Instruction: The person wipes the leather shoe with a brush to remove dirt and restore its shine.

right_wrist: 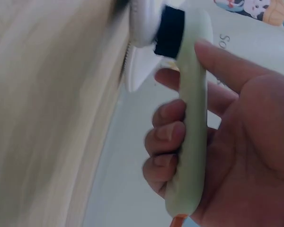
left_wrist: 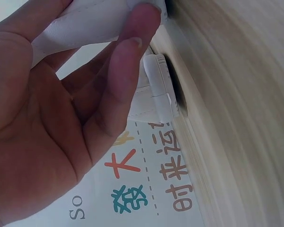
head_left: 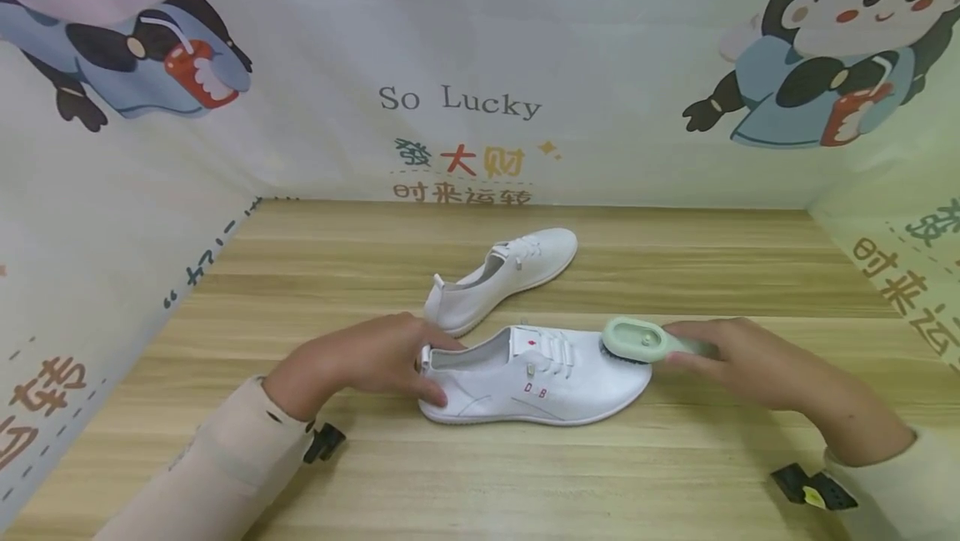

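Observation:
A white lace-up shoe [head_left: 480,395] stands on the wooden tabletop, its toe to the right. At its heel, my left hand [head_left: 386,362] grips the shoe with the thumb on the near side and fingers behind; the left wrist view shows those fingers [left_wrist: 114,90] curled at the heel. My right hand [head_left: 738,358] holds a pale green shoe brush [head_left: 633,339] by the handle, fingers wrapped round it. The brush's dark bristles [right_wrist: 170,30] touch the toe of the shoe. Behind lies a second white shoe [head_left: 517,270], angled with its toe to the far right.
The wood-grain tabletop [head_left: 300,266] reaches back to a printed cloth backdrop [head_left: 465,41], which also rises at the left and right sides. Black clips [head_left: 324,443] sit at both wrists. An orange loop [right_wrist: 178,220] hangs from the brush handle's end.

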`<state>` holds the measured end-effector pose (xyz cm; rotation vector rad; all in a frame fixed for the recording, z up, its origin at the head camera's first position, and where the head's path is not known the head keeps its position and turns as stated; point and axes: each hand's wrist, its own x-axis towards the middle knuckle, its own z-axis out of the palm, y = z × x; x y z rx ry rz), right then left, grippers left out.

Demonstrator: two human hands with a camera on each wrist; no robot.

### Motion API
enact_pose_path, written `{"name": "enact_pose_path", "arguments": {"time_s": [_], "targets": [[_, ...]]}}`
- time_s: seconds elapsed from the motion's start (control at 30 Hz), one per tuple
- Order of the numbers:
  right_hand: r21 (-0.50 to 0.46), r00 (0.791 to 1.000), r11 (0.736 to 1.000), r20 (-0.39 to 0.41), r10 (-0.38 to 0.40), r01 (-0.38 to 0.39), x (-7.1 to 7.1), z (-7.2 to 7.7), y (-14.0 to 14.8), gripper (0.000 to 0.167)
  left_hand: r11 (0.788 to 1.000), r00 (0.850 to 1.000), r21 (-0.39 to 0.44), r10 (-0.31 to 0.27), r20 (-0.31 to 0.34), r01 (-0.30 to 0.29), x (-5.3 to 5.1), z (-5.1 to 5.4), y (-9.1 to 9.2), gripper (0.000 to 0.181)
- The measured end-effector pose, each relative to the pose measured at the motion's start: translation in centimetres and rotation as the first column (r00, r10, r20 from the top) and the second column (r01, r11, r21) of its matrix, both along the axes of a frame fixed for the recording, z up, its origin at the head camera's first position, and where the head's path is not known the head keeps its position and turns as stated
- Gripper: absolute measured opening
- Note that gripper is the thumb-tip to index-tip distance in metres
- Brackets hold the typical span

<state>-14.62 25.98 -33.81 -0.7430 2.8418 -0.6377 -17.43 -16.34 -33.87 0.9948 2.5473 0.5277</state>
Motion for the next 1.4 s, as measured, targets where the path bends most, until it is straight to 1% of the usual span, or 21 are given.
{"name": "enact_pose_path", "arguments": {"time_s": [0.17, 0.27, 0.33, 0.43, 0.5, 0.57, 0.7, 0.83, 0.9, 1.0, 1.07, 1.13, 1.23, 1.3, 1.4], "targets": [[-0.028, 0.995, 0.996, 0.061, 0.084, -0.083, 0.0, 0.4, 0.3, 0.041, 1.0, 1.0, -0.003, -0.001, -0.009, 0.001, 0.0, 0.2, 0.0, 0.06], [-0.049, 0.991, 0.991, 0.048, 0.124, -0.121, 0.1, 0.3, -0.1, 0.038, 1.0, 1.0, -0.003, -0.007, -0.017, 0.007, 0.0, 0.2, 0.0, 0.058], [-0.057, 0.99, 0.988, 0.009, 0.142, -0.142, 0.1, 0.2, -0.5, 0.037, 1.0, 1.0, 0.0, -0.01, -0.017, 0.01, 0.0, 0.2, 0.0, 0.058], [-0.051, 0.989, 0.989, -0.056, 0.135, -0.138, 0.2, -0.1, -1.0, 0.038, 1.0, 1.0, 0.002, -0.011, -0.014, 0.011, 0.0, 0.1, 0.0, 0.057], [-0.034, 0.99, 0.993, -0.091, 0.107, -0.11, 0.2, -0.2, -1.2, 0.04, 1.0, 1.0, 0.002, -0.008, -0.012, 0.008, 0.0, 0.1, 0.0, 0.057], [-0.015, 0.993, 0.998, -0.098, 0.063, -0.065, 0.3, -0.2, -1.3, 0.041, 1.0, 1.0, 0.0, -0.004, -0.009, 0.004, 0.0, 0.1, 0.0, 0.058], [0.015, 0.998, 1.0, -0.066, -0.013, 0.014, 0.3, 0.0, -1.0, 0.046, 1.0, 1.0, -0.003, -0.003, 0.0, 0.003, 0.0, 0.1, 0.1, 0.06], [0.032, 0.999, 0.999, -0.032, -0.036, 0.037, 0.3, 0.2, -0.3, 0.046, 1.0, 1.0, 0.0, -0.007, -0.001, 0.007, -0.1, 0.0, 0.1, 0.058], [0.032, 1.0, 0.999, 0.001, -0.028, 0.028, 0.3, 0.4, 0.0, 0.046, 1.0, 1.0, 0.0, -0.008, -0.003, 0.008, -0.1, 0.0, 0.1, 0.057], [-0.001, 0.998, 1.0, 0.06, 0.017, -0.017, 0.4, 0.6, 0.1, 0.044, 1.0, 1.0, -0.006, -0.005, -0.004, 0.005, -0.1, 0.1, 0.1, 0.057], [-0.027, 0.995, 0.998, 0.078, 0.057, -0.055, 0.5, 0.7, 0.0, 0.043, 1.0, 1.0, -0.005, -0.007, -0.004, 0.007, -0.1, 0.0, 0.1, 0.057], [-0.056, 0.994, 0.995, 0.068, 0.091, -0.088, 0.5, 0.5, -0.3, 0.04, 1.0, 1.0, -0.002, -0.01, -0.005, 0.01, -0.1, 0.0, 0.1, 0.056], [-0.062, 0.995, 0.993, 0.007, 0.103, -0.103, 0.6, 0.2, -0.9, 0.038, 1.0, 1.0, 0.006, -0.02, -0.007, 0.02, -0.2, 0.0, 0.1, 0.055], [-0.057, 0.995, 0.994, -0.037, 0.095, -0.097, 0.7, -0.1, -1.2, 0.038, 1.0, 1.0, 0.007, -0.024, -0.008, 0.024, -0.2, 0.0, 0.1, 0.054], [-0.035, 0.995, 0.997, -0.081, 0.059, -0.062, 0.7, -0.3, -1.6, 0.04, 1.0, 1.0, 0.007, -0.025, -0.009, 0.025, -0.1, 0.0, 0.1, 0.054]]}}
